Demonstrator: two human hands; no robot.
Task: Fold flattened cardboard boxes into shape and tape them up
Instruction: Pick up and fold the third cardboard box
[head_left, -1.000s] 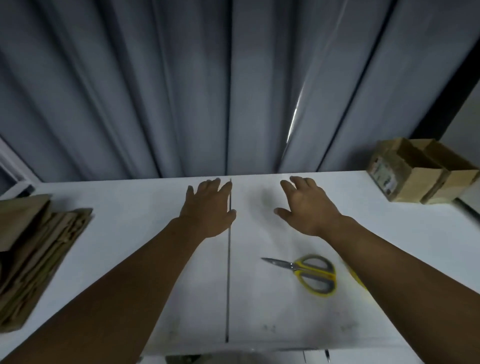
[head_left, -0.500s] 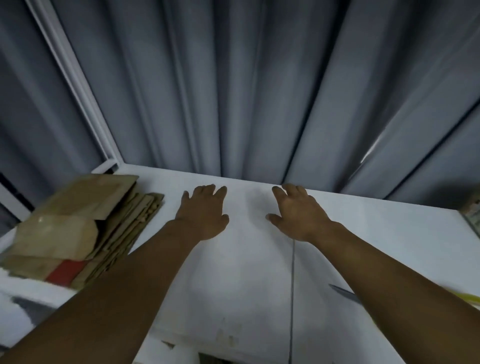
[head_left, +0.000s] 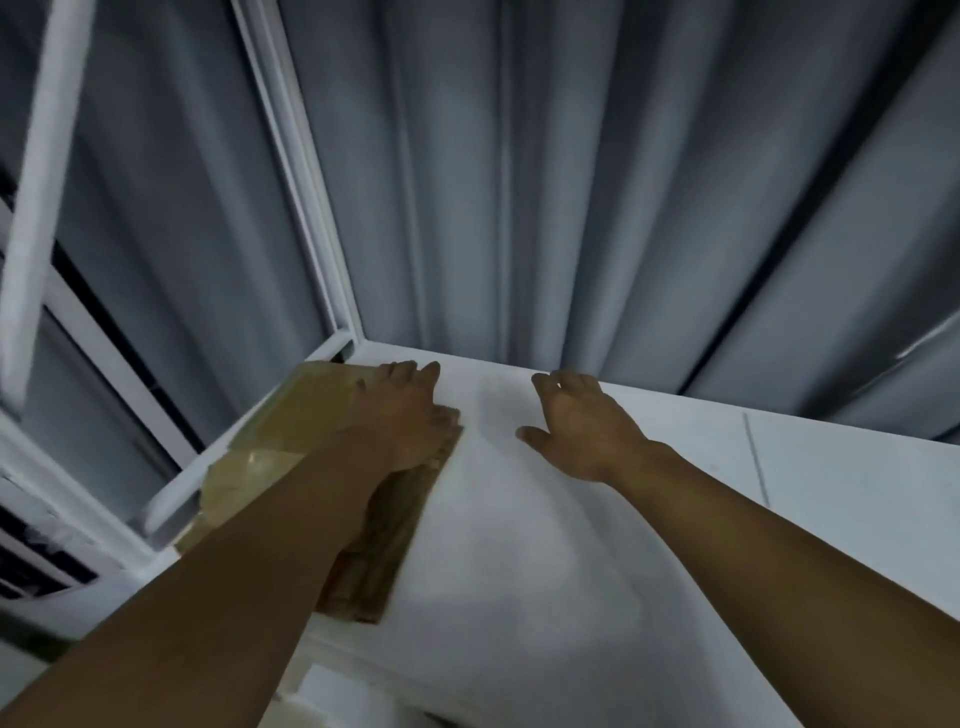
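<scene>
A stack of flattened brown cardboard boxes (head_left: 306, 415) lies at the left end of the white table (head_left: 519, 545), near the back corner. My left hand (head_left: 405, 415) reaches over the stack's far right part, palm down with fingers stretched out; whether it touches the cardboard I cannot tell. My right hand (head_left: 582, 421) hovers over the bare table to the right of the stack, fingers spread and holding nothing. My left forearm hides the middle of the stack.
Grey curtains (head_left: 571, 182) hang right behind the table's far edge. A white window frame (head_left: 291, 171) stands at the left corner. A thin seam (head_left: 756, 457) crosses the tabletop at the right.
The view has swung further left, so the scissors and built boxes are out of sight. My left hand has moved over the cardboard stack; my right hand followed leftward.
</scene>
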